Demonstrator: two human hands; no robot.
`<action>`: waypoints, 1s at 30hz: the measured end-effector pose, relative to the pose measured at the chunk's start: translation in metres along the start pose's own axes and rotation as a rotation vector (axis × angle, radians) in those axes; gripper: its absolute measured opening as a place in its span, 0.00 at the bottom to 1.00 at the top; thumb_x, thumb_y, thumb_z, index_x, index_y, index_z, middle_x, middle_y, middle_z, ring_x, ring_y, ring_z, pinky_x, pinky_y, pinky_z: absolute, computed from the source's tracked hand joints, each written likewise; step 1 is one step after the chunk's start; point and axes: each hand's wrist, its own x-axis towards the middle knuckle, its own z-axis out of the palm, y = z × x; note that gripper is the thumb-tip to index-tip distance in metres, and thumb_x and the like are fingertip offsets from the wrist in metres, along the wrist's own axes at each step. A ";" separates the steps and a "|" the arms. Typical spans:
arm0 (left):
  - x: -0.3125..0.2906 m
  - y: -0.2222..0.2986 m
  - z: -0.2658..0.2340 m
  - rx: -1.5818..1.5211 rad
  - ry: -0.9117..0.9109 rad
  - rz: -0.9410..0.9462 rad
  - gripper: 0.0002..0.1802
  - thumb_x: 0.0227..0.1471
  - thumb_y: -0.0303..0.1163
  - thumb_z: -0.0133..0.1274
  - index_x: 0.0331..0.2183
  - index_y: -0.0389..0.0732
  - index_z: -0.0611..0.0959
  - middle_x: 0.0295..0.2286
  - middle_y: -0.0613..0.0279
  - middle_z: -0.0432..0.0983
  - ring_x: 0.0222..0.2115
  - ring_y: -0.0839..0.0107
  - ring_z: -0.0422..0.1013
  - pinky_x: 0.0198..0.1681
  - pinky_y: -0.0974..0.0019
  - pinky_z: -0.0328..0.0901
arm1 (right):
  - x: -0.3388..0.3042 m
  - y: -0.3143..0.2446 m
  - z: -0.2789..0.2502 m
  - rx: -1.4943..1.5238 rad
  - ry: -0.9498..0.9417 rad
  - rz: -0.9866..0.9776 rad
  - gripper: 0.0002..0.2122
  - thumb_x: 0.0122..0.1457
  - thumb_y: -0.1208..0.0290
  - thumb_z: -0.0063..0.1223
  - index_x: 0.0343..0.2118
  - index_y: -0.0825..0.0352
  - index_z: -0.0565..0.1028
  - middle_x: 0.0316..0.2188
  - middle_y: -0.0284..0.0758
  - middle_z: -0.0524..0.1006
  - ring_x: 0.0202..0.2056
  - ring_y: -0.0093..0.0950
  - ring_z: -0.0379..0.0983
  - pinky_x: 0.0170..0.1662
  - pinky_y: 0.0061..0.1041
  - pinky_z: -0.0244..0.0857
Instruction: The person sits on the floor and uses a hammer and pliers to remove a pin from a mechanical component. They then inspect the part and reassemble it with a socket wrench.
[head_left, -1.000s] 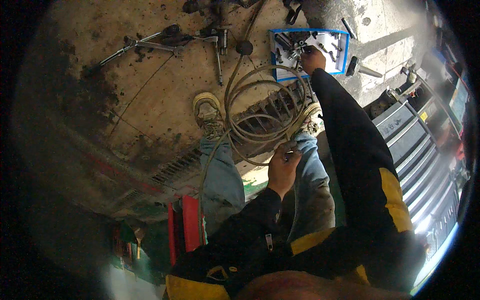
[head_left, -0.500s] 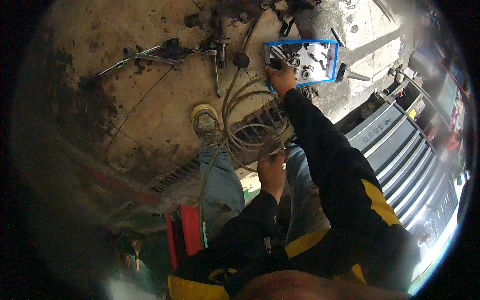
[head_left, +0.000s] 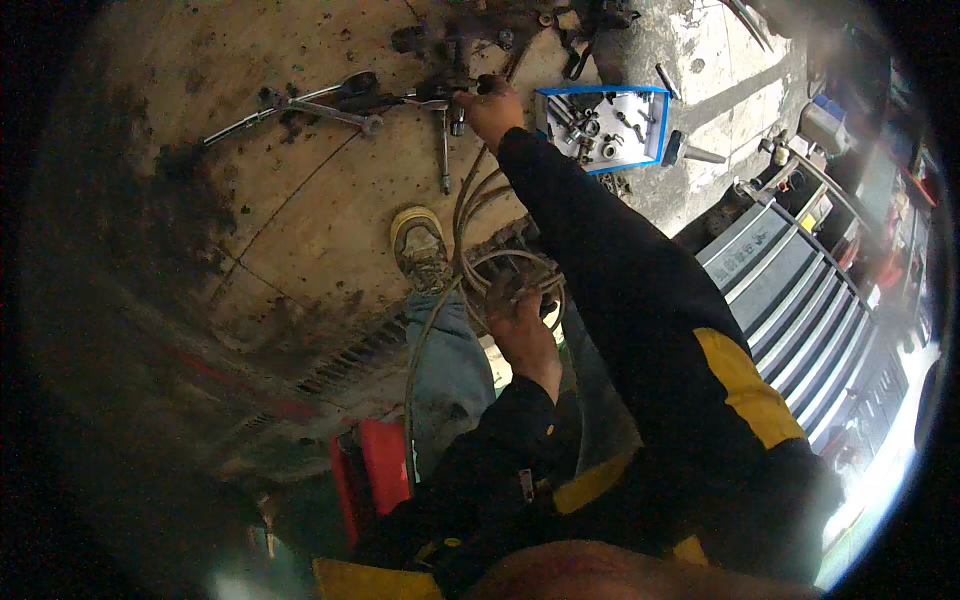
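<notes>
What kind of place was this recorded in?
Probably a vehicle repair workshop: metal hand tools lie on a stained floor, a blue-rimmed tray holds small metal parts, and what looks like a vehicle grille stands at the right.

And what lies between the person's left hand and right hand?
In the head view, loops of the hose and part of the dark floor grate lie between the left hand and right hand.

One blue-edged tray [head_left: 663,132] is lying right of the right hand [head_left: 490,110], and one open-ended wrench [head_left: 345,117] is lying left of it; one shoe [head_left: 420,247] is showing ahead and left of the left hand [head_left: 522,322].
</notes>
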 end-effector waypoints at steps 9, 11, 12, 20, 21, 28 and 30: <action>0.002 0.033 -0.046 -0.045 0.044 0.185 0.23 0.58 0.23 0.52 0.56 0.37 0.76 0.51 0.56 0.75 0.49 0.67 0.73 0.48 0.62 0.71 | 0.025 -0.042 0.013 -0.294 -0.101 -0.012 0.34 0.56 0.52 0.67 0.57 0.77 0.72 0.51 0.55 0.79 0.53 0.49 0.77 0.56 0.40 0.71; 0.006 0.041 -0.062 -0.099 0.013 0.179 0.22 0.59 0.23 0.52 0.56 0.37 0.77 0.49 0.57 0.76 0.48 0.68 0.74 0.46 0.63 0.72 | 0.019 -0.033 0.011 -0.103 -0.092 0.101 0.32 0.57 0.54 0.66 0.57 0.77 0.73 0.54 0.56 0.77 0.56 0.47 0.75 0.58 0.39 0.70; 0.009 0.046 -0.068 -0.172 -0.009 0.150 0.22 0.59 0.23 0.52 0.55 0.36 0.77 0.47 0.58 0.77 0.46 0.69 0.75 0.45 0.63 0.72 | 0.016 -0.027 0.011 -0.066 -0.088 0.090 0.33 0.57 0.54 0.66 0.57 0.77 0.72 0.54 0.56 0.77 0.56 0.47 0.75 0.58 0.39 0.70; -0.037 0.092 -0.071 -0.450 -0.136 0.410 0.21 0.61 0.28 0.51 0.54 0.30 0.75 0.49 0.53 0.77 0.42 0.69 0.76 0.43 0.62 0.71 | 0.030 0.026 0.016 0.086 0.022 -0.140 0.30 0.57 0.51 0.67 0.55 0.70 0.76 0.50 0.50 0.81 0.52 0.46 0.77 0.54 0.40 0.72; -0.042 0.099 -0.073 -0.398 -0.078 0.394 0.22 0.62 0.29 0.51 0.55 0.30 0.74 0.52 0.51 0.76 0.43 0.70 0.75 0.43 0.61 0.71 | 0.036 0.024 0.018 0.098 0.005 -0.028 0.30 0.57 0.50 0.67 0.54 0.70 0.77 0.49 0.49 0.81 0.51 0.46 0.78 0.53 0.41 0.73; -0.079 0.127 -0.091 -0.707 -0.191 0.505 0.22 0.66 0.34 0.45 0.58 0.35 0.75 0.42 0.51 0.82 0.39 0.60 0.78 0.45 0.59 0.75 | 0.071 0.003 0.028 -0.457 -0.144 0.005 0.31 0.57 0.39 0.62 0.49 0.67 0.81 0.45 0.44 0.83 0.45 0.44 0.80 0.48 0.41 0.76; -0.094 0.130 -0.096 -0.672 -0.291 0.608 0.24 0.67 0.33 0.43 0.61 0.36 0.73 0.45 0.50 0.81 0.42 0.58 0.77 0.46 0.57 0.75 | 0.084 0.022 0.029 -0.783 -0.146 -0.406 0.29 0.62 0.40 0.56 0.51 0.63 0.82 0.46 0.43 0.83 0.46 0.44 0.80 0.50 0.41 0.75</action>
